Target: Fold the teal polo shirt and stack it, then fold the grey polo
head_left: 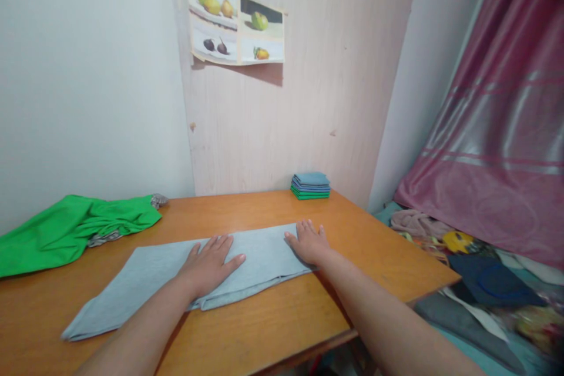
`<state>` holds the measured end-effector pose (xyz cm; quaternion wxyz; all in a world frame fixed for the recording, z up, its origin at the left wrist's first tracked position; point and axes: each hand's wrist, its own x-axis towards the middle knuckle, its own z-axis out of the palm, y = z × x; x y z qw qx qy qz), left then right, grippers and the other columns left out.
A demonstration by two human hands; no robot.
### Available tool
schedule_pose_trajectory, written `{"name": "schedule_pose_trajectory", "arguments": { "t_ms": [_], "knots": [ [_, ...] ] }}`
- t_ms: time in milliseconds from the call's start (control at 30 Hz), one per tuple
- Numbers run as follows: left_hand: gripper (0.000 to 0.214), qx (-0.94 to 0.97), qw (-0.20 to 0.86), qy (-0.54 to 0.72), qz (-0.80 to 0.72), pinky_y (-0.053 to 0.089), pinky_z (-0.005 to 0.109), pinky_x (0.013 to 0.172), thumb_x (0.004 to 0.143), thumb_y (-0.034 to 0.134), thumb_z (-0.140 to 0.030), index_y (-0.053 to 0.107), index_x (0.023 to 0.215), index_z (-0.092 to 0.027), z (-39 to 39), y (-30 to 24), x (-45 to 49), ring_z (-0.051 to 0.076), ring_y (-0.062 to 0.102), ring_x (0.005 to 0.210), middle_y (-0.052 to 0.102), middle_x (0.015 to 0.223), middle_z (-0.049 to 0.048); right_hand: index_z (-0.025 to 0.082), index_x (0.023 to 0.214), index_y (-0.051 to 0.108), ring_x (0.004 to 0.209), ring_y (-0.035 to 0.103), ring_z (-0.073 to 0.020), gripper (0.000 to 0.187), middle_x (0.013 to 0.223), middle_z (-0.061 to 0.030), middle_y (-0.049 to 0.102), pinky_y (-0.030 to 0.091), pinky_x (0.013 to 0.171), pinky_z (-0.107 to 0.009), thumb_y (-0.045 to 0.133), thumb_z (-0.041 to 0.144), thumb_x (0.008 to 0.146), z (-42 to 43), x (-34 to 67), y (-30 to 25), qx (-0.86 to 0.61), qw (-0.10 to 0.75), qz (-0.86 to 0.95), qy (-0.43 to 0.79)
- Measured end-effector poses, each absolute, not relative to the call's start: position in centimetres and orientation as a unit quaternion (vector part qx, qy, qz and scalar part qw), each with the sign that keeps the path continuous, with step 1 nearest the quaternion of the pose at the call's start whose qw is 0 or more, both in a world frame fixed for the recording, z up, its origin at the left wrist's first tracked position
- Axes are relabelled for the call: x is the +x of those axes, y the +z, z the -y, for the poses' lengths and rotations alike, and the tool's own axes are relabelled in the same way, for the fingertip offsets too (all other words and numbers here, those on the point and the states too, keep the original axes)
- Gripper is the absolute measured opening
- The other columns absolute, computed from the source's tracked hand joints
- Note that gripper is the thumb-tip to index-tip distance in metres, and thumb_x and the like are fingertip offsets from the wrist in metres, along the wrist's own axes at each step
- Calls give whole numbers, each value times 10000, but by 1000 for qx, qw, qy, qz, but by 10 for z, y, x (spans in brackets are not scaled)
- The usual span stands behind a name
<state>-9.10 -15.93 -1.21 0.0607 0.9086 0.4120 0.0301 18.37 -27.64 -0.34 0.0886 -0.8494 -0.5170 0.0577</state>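
A light grey garment (259, 258), folded into a long strip, lies across the wooden table in front of me. It looks like a shirt, with one part angling out toward the near left. My left hand (209, 267) rests flat on its middle, fingers spread. At the strip's right end, my right hand (309, 242) lies palm down with fingers apart, partly on the cloth and covering that edge. Neither hand grips anything.
A crumpled green garment (79, 226) lies at the table's left. A neat stack of folded blue and green cloths (311, 186) stands at the back. Right of the table (379, 247) are heaped clothes (489, 282) and a pink curtain (497, 147).
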Motion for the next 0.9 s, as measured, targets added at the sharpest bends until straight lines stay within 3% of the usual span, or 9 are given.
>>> {"name": "schedule_pose_trajectory", "arguments": {
  "t_ms": [233,400,733,900],
  "knots": [
    [862,910,70,72,-403,164,577,1178,919,198,-759,332,1551,-187,158,-15,-91,323,211,1500,267,1616,94,108,1581,197,1524,69,-280,876,1651,-151,142,10,1182,-587,127,697,938,284,186,-20,-849,79,521,48],
    [712,914,51,119,-385,265,447,1162,988,204,-636,522,1406,-154,158,-12,-99,286,388,1423,464,1511,153,111,1582,191,1523,73,-290,870,1647,-172,144,30,1172,-617,128,695,940,279,189,-25,-854,58,516,37],
    [738,873,42,69,-480,162,560,1172,956,272,-680,406,1489,-188,156,-15,-187,329,198,1502,271,1613,158,112,1566,251,1512,147,-298,854,1638,-137,203,103,1155,-668,141,678,936,275,199,-37,-846,61,530,10],
    [547,800,123,189,-556,195,428,1176,947,444,-515,529,1347,-152,142,-8,-226,298,277,1469,372,1563,180,128,1552,296,1507,170,-306,836,1628,-145,237,124,1144,-678,148,671,934,271,203,-41,-846,58,530,-6]
  ]
}}
